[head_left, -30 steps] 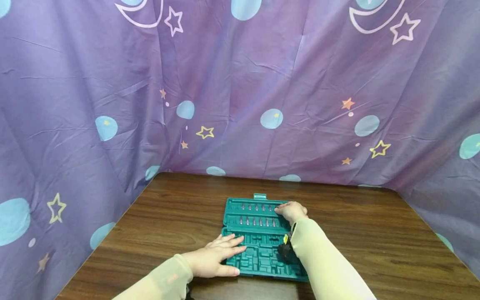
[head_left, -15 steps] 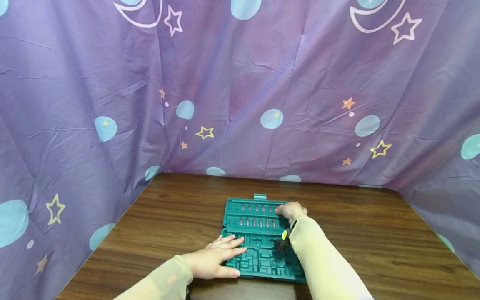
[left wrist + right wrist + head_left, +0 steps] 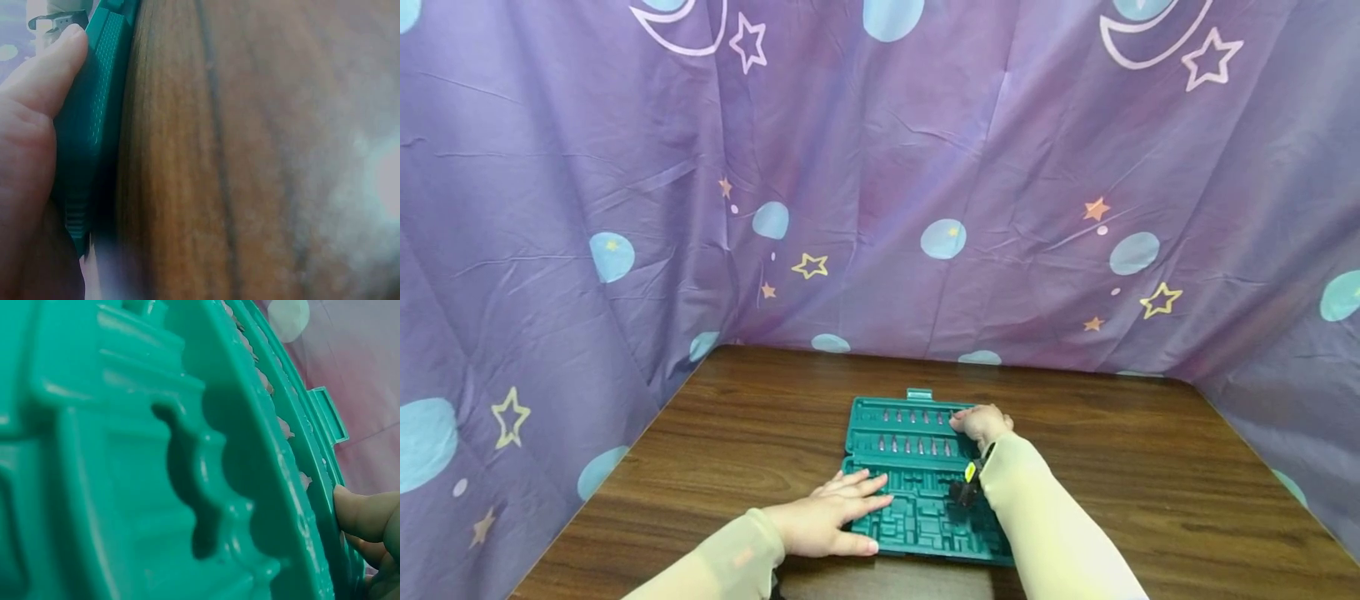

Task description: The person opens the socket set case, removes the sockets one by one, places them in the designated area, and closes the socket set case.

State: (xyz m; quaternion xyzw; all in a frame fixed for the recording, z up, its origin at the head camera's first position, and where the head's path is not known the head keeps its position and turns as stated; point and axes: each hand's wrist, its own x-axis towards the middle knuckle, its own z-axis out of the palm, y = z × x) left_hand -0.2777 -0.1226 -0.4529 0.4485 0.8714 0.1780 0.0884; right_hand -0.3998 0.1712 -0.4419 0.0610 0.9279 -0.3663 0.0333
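A green plastic bit case lies unfolded on the table, hinge across its middle. Two rows of small metallic-pink screwdriver bits stand in its far half. My left hand rests with spread, straight fingers over the near half's left edge; in the left wrist view its thumb lies along the case's side. My right hand is at the right end of the far row, thumb and fingers curled together at a bit there, mostly hidden. The right wrist view shows the right thumb touching the case near its rim.
The near half has moulded recesses. A latch tab sticks out from the case's far edge. Dark wooden table surrounds the case. A purple patterned curtain hangs behind and at the sides.
The right wrist has turned slightly, its strap camera shifting a little left over the case. The fingers keep to the same spot in the far row; the left hand stays put.
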